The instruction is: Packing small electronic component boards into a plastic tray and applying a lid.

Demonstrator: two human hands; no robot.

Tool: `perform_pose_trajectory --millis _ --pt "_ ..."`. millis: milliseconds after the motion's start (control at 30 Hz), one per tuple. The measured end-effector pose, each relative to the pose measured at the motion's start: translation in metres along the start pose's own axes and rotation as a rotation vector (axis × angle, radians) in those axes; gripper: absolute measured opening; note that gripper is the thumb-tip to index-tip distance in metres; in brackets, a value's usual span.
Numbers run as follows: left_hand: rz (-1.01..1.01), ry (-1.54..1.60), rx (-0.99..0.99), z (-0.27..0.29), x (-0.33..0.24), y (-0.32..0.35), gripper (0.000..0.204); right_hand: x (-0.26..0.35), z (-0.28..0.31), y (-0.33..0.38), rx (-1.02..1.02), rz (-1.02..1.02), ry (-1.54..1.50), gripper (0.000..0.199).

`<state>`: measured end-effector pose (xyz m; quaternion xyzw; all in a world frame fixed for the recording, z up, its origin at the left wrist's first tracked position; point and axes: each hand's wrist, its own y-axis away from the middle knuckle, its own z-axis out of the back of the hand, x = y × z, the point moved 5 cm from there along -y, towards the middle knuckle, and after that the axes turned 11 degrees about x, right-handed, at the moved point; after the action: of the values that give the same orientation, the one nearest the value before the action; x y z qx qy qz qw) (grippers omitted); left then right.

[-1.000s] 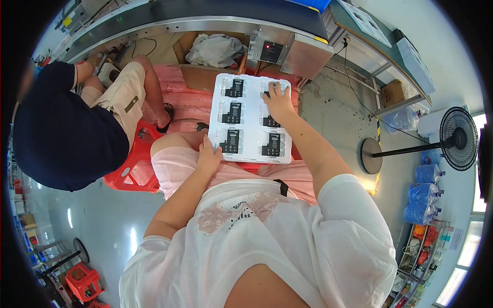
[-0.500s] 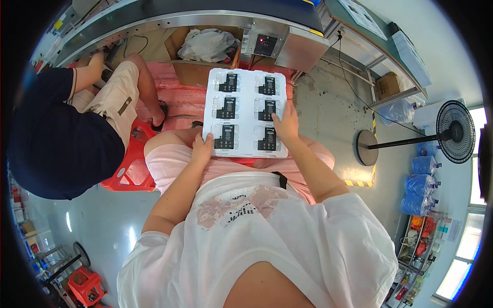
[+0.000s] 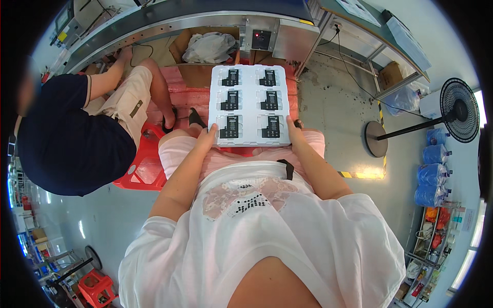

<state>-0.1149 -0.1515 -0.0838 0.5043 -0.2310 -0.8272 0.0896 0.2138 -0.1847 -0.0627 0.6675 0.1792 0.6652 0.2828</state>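
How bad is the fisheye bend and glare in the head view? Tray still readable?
Head view: strong barrel bend, the conveyor edge bows near the rim, black vignette at the corners; bright blowout at the window, right edge; soft sheen on the floor. White tray, held by left hand and right hand, is sharp, evenly lit, its six dark parts distinct.

This is a factory floor, likely an assembly workshop. A long metal conveyor line [image 3: 169, 23] with a control box [image 3: 262, 38] runs along the top, above a grey concrete floor [image 3: 334, 108] marked with yellow-black hazard tape [image 3: 359, 174]. A pedestal fan [image 3: 457, 110], stacked water jugs [image 3: 431, 174], red plastic stools [image 3: 97, 287] and a white moulded tray of identical black parts [image 3: 251, 105] complete it.
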Motion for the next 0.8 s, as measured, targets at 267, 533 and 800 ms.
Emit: perform_pose_trajectory --millis 267,533,800 --pt "0.244 0.207 -0.104 0.029 0.059 -0.067 0.100 0.052 -0.027 0.019 0.269 -0.069 -0.009 0.081" --pt "0.187 0.251 0.026 0.029 -0.028 -0.122 0.090 -0.038 0.003 -0.062 -0.075 -0.194 0.113 0.093" --pt "0.040 -0.784 0.016 0.024 -0.057 -0.136 0.044 -0.021 0.009 -0.049 -0.344 -0.180 0.231 0.095"
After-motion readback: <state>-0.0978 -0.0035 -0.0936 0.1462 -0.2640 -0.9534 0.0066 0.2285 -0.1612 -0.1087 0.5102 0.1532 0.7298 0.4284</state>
